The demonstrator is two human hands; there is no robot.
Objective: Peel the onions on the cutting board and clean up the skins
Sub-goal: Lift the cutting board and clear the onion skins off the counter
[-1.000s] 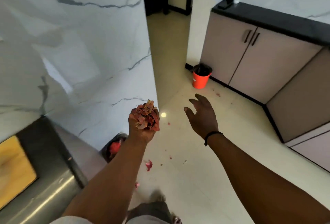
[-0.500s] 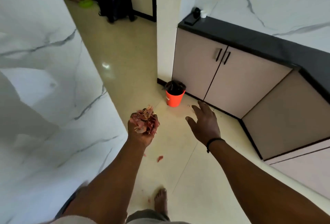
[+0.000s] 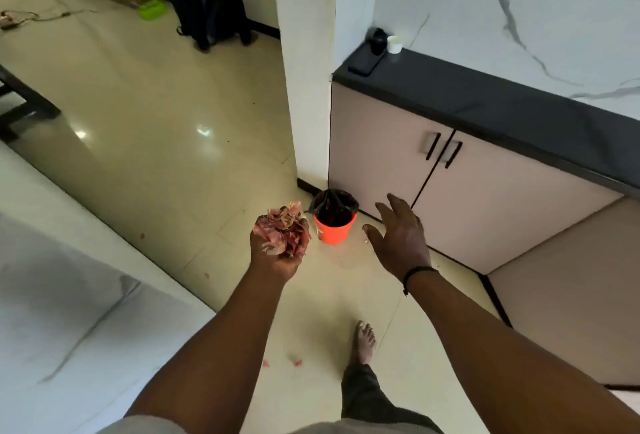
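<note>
l hand (image 3: pixel 277 253) cupped round onion skins (image 3: pixel 282 231), fingers hidden; r hand (image 3: pixel 401 239) fingers spread, empty; bin (image 3: pixel 334 222) contents unclear.

Pink-red skins (image 3: pixel 282 234) are seen at centre. An orange bin (image 3: pixel 334 231) with a black liner (image 3: pixel 332 203) is shown at 1 o'clock. White, grey-veined marble (image 3: pixel 519 18) is seen at 2 o'clock above a dark counter (image 3: pixel 485 101).

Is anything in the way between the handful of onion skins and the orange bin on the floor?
Nothing visible is. The left hand holds the pinkish-red papery onion skins above bare cream floor tiles, just left of the orange plastic bin with a black liner. The open right hand is off to the bin's right, not blocking it.
</note>
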